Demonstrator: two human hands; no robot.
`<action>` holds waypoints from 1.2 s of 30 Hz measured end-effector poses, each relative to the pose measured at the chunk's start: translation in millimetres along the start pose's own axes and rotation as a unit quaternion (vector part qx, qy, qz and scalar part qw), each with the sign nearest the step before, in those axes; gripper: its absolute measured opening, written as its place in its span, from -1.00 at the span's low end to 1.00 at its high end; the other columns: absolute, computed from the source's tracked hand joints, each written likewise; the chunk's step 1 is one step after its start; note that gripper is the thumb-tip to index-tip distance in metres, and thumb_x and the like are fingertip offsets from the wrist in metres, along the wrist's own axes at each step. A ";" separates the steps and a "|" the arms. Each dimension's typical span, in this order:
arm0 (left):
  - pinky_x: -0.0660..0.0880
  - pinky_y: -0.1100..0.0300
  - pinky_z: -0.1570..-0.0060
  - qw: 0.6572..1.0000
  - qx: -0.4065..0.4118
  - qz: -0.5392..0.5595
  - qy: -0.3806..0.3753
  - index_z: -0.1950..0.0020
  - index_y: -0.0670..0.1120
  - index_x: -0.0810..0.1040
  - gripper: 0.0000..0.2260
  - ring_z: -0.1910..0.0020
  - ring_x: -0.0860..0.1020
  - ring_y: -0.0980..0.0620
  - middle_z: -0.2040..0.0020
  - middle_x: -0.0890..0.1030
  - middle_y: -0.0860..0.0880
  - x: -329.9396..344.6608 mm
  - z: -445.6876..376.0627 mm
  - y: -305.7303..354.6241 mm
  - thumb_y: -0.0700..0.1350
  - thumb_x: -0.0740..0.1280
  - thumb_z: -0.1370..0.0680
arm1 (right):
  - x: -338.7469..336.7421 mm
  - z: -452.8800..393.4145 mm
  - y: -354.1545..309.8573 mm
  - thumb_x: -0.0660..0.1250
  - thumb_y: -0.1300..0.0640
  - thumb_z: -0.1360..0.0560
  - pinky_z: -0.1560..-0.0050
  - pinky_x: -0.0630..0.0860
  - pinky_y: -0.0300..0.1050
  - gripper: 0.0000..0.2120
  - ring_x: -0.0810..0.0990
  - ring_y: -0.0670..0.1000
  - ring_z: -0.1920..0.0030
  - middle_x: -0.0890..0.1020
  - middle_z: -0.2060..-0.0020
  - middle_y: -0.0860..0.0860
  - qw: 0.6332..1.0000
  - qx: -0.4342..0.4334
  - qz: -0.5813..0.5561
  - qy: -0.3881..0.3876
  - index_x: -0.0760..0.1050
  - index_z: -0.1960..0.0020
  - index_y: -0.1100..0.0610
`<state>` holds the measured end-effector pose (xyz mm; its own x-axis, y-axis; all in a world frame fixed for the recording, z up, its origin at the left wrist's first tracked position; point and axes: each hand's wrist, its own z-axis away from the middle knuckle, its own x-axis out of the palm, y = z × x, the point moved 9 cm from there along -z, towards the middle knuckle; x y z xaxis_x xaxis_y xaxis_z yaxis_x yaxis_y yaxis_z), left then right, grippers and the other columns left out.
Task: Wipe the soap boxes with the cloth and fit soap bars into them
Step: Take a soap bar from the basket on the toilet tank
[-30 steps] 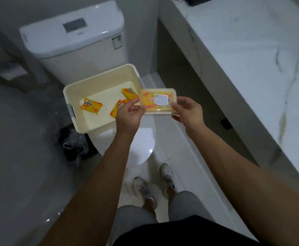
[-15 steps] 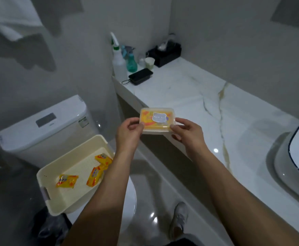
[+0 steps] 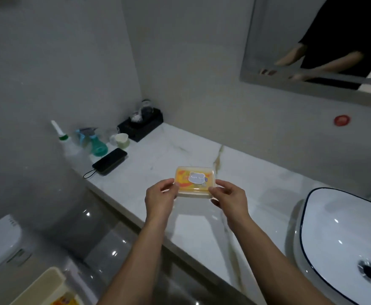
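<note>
While your left hand (image 3: 161,200) and right hand (image 3: 229,200) hover over the bench (image 3: 158,155), curled fingers (image 3: 172,187) pinch the soap box (image 3: 194,181) ends.

Two bare forearms, no sleeves, black top reflected in mirror (image 3: 334,40)

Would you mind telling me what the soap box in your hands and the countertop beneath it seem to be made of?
The soap box looks like translucent plastic with a clear glossy lid: the orange wrapper shows through it. The countertop looks like polished white marble or a marble-look stone, judging by its grey and tan veins and its soft reflections; which one, I cannot tell.
</note>
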<state>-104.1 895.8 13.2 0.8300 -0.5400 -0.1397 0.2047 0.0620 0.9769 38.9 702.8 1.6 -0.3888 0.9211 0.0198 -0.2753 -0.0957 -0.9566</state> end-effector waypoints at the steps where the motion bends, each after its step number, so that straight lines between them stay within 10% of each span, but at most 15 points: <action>1: 0.64 -0.04 -0.02 1.000 -0.001 -0.004 -0.011 0.02 0.02 0.71 -0.87 0.17 0.68 0.02 0.15 0.71 0.09 18.3 -7.7 2.9 -0.05 0.46 -0.45 | -11.8 -11.3 -1.7 0.51 0.23 -0.46 -0.11 0.64 0.12 -0.63 0.66 0.08 0.12 0.66 -0.02 0.18 1.000 0.001 0.001 0.014 0.60 -0.25 0.18; 9: 0.61 0.01 -0.09 0.993 -0.004 -0.062 -0.098 0.09 0.07 0.71 -0.93 0.05 0.67 0.02 0.12 0.70 0.15 145.8 -70.0 8.3 -0.04 0.48 -0.44 | -88.0 -87.5 -1.7 0.51 0.20 -0.46 -0.05 0.66 0.09 -0.67 0.68 0.10 0.04 0.67 -0.02 0.07 0.991 0.015 0.012 0.132 0.64 -0.22 0.14; 14: 0.45 0.39 0.15 0.981 0.022 -0.117 -0.150 0.16 0.12 0.67 -0.94 0.10 0.64 0.18 0.18 0.68 0.20 204.9 -117.9 11.3 -0.06 0.47 -0.47 | -109.2 -137.9 1.1 0.52 0.15 -0.45 -0.18 0.58 0.18 -0.69 0.66 0.10 -0.04 0.69 0.00 0.03 0.979 0.032 0.039 0.197 0.65 -0.19 0.09; 36: 0.51 0.16 -0.01 0.919 0.016 -0.305 -0.250 0.07 -0.06 0.73 -0.87 -0.03 0.65 -0.13 0.02 0.71 -0.12 372.4 -248.1 -48.1 -0.06 0.44 -0.46 | -157.0 -308.1 66.5 0.53 0.16 -0.42 -0.23 0.56 0.12 -0.61 0.66 0.14 -0.11 0.70 -0.08 0.11 0.946 0.146 0.125 0.260 0.62 -0.24 0.12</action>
<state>323.8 900.0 -125.9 0.2225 -0.7841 -0.5793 0.5313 -0.4007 0.7464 352.5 668.0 -154.7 -0.0090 0.9101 -0.4143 -0.4926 -0.3646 -0.7902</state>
